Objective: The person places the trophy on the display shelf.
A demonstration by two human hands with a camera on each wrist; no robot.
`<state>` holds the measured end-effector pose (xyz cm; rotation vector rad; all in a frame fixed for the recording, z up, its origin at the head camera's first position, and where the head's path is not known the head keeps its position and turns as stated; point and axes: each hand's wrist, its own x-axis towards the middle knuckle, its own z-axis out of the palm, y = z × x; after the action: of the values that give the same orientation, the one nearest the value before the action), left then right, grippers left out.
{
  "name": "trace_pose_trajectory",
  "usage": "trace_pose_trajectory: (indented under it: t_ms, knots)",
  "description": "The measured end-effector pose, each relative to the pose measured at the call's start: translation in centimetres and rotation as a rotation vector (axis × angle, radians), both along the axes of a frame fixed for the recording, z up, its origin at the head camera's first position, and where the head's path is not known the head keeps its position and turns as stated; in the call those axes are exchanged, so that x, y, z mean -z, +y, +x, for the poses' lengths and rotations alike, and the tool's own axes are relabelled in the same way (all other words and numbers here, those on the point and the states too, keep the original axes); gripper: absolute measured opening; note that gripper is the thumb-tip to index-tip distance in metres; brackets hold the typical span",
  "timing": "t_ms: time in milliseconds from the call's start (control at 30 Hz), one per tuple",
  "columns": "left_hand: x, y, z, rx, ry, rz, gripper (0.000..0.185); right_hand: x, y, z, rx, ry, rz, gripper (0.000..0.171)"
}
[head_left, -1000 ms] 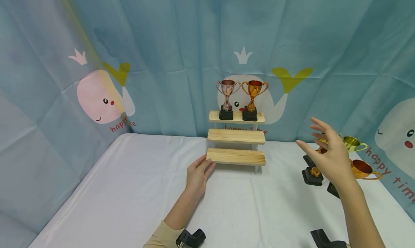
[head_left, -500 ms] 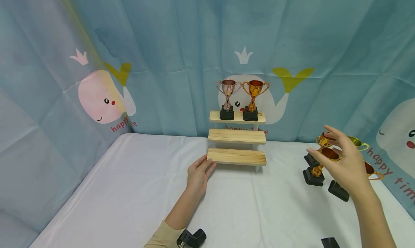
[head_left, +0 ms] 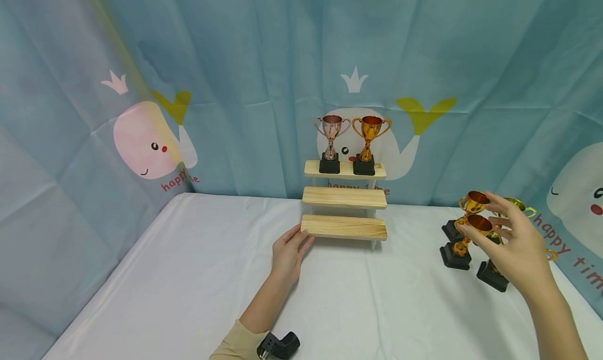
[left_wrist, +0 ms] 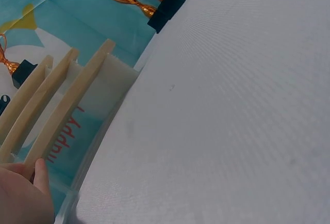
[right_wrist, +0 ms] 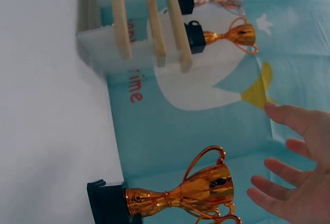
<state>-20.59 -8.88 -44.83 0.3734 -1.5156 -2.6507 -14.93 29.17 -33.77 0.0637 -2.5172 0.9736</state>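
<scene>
A three-step wooden stand (head_left: 344, 226) stands near the back curtain, its left lower end held by my left hand (head_left: 285, 258). In the left wrist view, the thumb and fingers (left_wrist: 42, 175) lie around the end of a step. On the top step are a pinkish-silver trophy cup (head_left: 332, 123) and an orange-gold trophy cup (head_left: 370, 127). At the right, my right hand (head_left: 523, 252) hovers with fingers spread beside several trophy cups. Nearest its thumb is an orange-gold trophy (head_left: 479, 224) on a black base. The right wrist view shows a gap between the hand and an orange-gold trophy (right_wrist: 206, 185).
Another orange-gold trophy (head_left: 473, 202) stands behind. A yellow-gold trophy (head_left: 517, 202) is partly hidden by the right hand, as is the one on the front black base (head_left: 492, 277). A white cloth (head_left: 188, 276) covers the table; a blue whale-print curtain (head_left: 264, 62) hangs around it.
My right hand has moved rightward and down toward the trophies, and its thumb and fingers have come closer together. The left hand stays on the stand.
</scene>
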Motion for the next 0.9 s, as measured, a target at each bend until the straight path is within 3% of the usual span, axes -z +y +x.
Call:
trace_pose_trajectory:
  t_ms: [400,500,733,900]
  knots:
    - [0.0,0.1,-0.1,-0.019,-0.011,0.004,0.046,1.1,-0.1,1.2,0.132,-0.044,0.048,0.079]
    - [0.0,0.1,0.0,-0.02,-0.018,0.008,0.046,1.5,0.3,1.3,0.129,-0.064,0.088,0.081]
    - [0.0,0.2,0.0,-0.015,0.003,0.008,0.048,2.4,0.8,0.9,0.129,-0.212,0.142,0.09]
    - [-0.1,0.1,0.0,-0.014,-0.008,0.008,0.047,3.1,1.1,0.6,0.114,-0.233,0.126,0.091]
